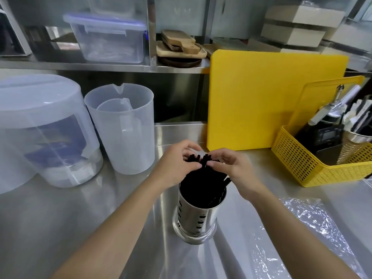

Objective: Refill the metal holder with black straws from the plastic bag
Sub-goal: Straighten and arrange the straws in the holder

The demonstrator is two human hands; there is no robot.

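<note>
From the head camera, the metal holder (196,216) stands upright on the steel surface (84,208) just below centre, packed with black straws (201,178) that fan out toward 12 o'clock. The left hand (175,164) and right hand (231,168) meet over the straw tops, the fingers (193,165) of each curled onto the bundle and gathering it together. The plastic bag (314,222) lies flat and crumpled at 4 o'clock, apparently emptied.

The straws lean away from the body, so pressing on their tops could tip the tall, narrow holder or splay loose ones over the rim onto the surface.

At 9 o'clock stand a clear pitcher (122,129) and a large lidded tub (40,131); at 1 o'clock a yellow cutting board (271,97) leans upright, with a yellow basket (314,164) of utensils at 3 o'clock. All sit apart from the holder, and nothing blocks the hands.
</note>
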